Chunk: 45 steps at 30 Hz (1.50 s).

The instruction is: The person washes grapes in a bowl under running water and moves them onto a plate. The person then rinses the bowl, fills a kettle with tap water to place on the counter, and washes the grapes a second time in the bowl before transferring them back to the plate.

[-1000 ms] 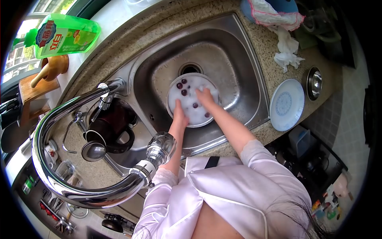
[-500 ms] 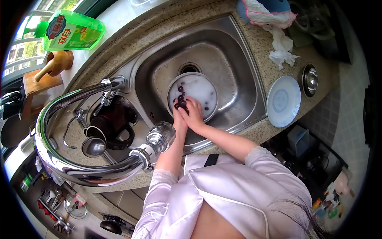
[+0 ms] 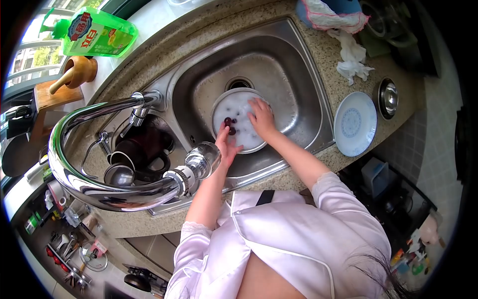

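Well, the dark fruit (image 3: 228,121) sits among suds (image 3: 240,110) in a bowl (image 3: 257,149), near mid-frame, inside the sink (image 3: 284,84). My left hand (image 3: 227,147) is loosely spread at the bowl's lower left, fingertips just beside the fruit (whether they touch, I can't tell). My right hand (image 3: 262,119) is unclenched too, fingers fanned over the suds at the bowl's right. Neither seems to grip anything. I judge each fruit light, round, slick and easily bruised, so a cupped palm suits it better than a hard pinch. The bowl, full as it looks, is probably heavy; best held by opposite sides of its rim.
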{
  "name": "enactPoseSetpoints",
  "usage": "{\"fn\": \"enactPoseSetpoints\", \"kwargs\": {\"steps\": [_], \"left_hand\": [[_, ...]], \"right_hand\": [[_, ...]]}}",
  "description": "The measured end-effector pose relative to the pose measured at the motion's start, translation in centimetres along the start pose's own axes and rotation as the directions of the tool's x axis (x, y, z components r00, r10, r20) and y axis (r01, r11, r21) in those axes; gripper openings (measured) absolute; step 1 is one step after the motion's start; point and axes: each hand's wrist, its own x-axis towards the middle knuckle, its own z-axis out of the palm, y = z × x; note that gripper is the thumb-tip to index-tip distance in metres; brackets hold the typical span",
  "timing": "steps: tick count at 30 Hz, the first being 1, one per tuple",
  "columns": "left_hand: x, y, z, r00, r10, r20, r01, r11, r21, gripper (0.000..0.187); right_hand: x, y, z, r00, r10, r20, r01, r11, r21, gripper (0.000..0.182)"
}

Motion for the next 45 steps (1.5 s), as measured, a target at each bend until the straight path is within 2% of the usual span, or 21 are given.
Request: {"fn": "enactPoseSetpoints", "kwargs": {"steps": [2, 6, 8, 9, 11, 14, 16, 22, 24, 26, 28, 29, 31, 32, 34, 35, 36, 37, 39, 43, 45], "left_hand": [[0.4, 0.0, -0.3, 0.981, 0.015, -0.194, 0.020, 0.984, 0.178, 0.066], [3.1, -0.4, -1.2, 0.964, -0.154, -0.215, 0.155, 0.988, -0.012, 0.063], [5.5, -1.5, -2.3, 0.978, -0.169, -0.123, 0.163, 0.985, -0.054, 0.059], [6.5, -2.0, -2.5, 0.984, -0.174, -0.026, 0.171, 0.981, -0.095, 0.056], [7.0, -2.7, -1.3, 0.984, -0.152, -0.089, 0.148, 0.988, -0.053, 0.056], [7.2, -3.3, 0.3, 0.977, -0.116, -0.178, 0.110, 0.993, -0.040, 0.058], [7.3, -3.6, 0.5, 0.992, -0.092, -0.084, 0.077, 0.983, -0.169, 0.057], [7.4, -3.9, 0.3, 0.993, -0.082, -0.083, 0.068, 0.984, -0.162, 0.058], [7.1, -3.3, 0.7, 0.966, -0.226, -0.126, 0.187, 0.946, -0.264, 0.060], [6.5, -2.7, 0.5, 0.972, -0.229, -0.057, 0.208, 0.946, -0.250, 0.063], [8.6, -3.7, -2.3, 0.988, -0.142, 0.053, 0.152, 0.937, -0.316, 0.058], [15.0, -7.8, -8.8, 0.959, -0.097, 0.267, 0.207, 0.882, -0.424, 0.058], [10.9, -5.5, -6.2, 0.964, -0.078, 0.256, 0.174, 0.910, -0.377, 0.058], [9.0, -4.7, -4.6, 0.959, -0.101, 0.266, 0.197, 0.911, -0.363, 0.058], [4.8, -3.1, -1.1, 0.946, -0.164, 0.279, 0.254, 0.910, -0.328, 0.057], [3.4, -2.6, 0.2, 0.954, -0.179, 0.240, 0.247, 0.922, -0.297, 0.057], [2.0, -2.2, 1.6, 0.960, -0.194, 0.201, 0.243, 0.935, -0.258, 0.057], [1.2, -2.1, 2.6, 0.983, -0.176, 0.054, 0.183, 0.970, -0.160, 0.059], [1.5, -2.3, 1.5, 0.981, -0.185, 0.066, 0.193, 0.969, -0.156, 0.054], [1.4, -1.8, -0.1, 0.998, -0.058, 0.018, 0.059, 0.995, -0.075, 0.058], [0.6, -1.5, -0.2, 0.987, 0.051, -0.152, -0.041, 0.997, 0.067, 0.065]], "right_hand": [[0.0, 0.8, 0.4, 0.996, 0.083, -0.028, -0.081, 0.995, 0.062, 0.043], [0.1, 1.2, 1.3, 0.987, 0.163, -0.008, -0.158, 0.969, 0.191, 0.041], [0.6, 1.0, 1.5, 0.833, 0.493, 0.252, -0.534, 0.835, 0.131, 0.037], [0.3, 1.3, 2.3, 0.831, 0.495, 0.253, -0.536, 0.835, 0.126, 0.037], [-0.9, 2.2, 4.5, 0.905, 0.422, 0.052, -0.425, 0.892, 0.154, 0.039], [-0.8, 0.3, 3.6, 0.795, 0.584, 0.160, -0.606, 0.768, 0.208, 0.040], [-1.0, 0.0, 4.0, 0.788, 0.597, 0.151, -0.616, 0.762, 0.198, 0.042], [-1.6, -1.8, 5.3, 0.739, 0.644, 0.199, -0.671, 0.674, 0.309, 0.034], [-2.0, -3.9, 4.8, 0.875, 0.484, -0.033, -0.456, 0.844, 0.282, 0.028], [-2.5, -5.1, 4.9, 0.895, 0.446, -0.030, -0.418, 0.859, 0.296, 0.026], [-3.3, -6.3, 4.5, 0.939, 0.339, -0.066, -0.305, 0.903, 0.304, 0.026], [-3.2, -6.9, 4.1, 0.938, 0.339, -0.071, -0.303, 0.903, 0.306, 0.026], [-3.4, -7.9, 3.6, 0.957, 0.245, -0.152, -0.203, 0.946, 0.252, 0.028], [-3.2, -7.9, 3.3, 0.957, 0.244, -0.158, -0.199, 0.946, 0.256, 0.028], [-1.9, -6.9, 2.5, 0.944, 0.318, 0.083, -0.328, 0.890, 0.318, 0.030], [-1.4, -6.3, 2.0, 0.942, 0.312, 0.124, -0.328, 0.933, 0.150, 0.031], [-1.0, -5.5, 1.8, 0.945, 0.306, 0.118, -0.322, 0.934, 0.156, 0.031], [-0.8, -4.4, 2.1, 0.973, 0.212, 0.088, -0.219, 0.974, 0.067, 0.033], [-0.3, -2.7, 2.4, 0.996, 0.047, 0.082, -0.039, 0.995, -0.094, 0.037], [-0.5, -2.0, 0.7, 0.994, -0.082, -0.078, 0.081, 0.997, -0.011, 0.031], [-0.2, -1.8, -0.1, 0.990, -0.079, -0.118, 0.087, 0.994, 0.062, 0.031]]}}
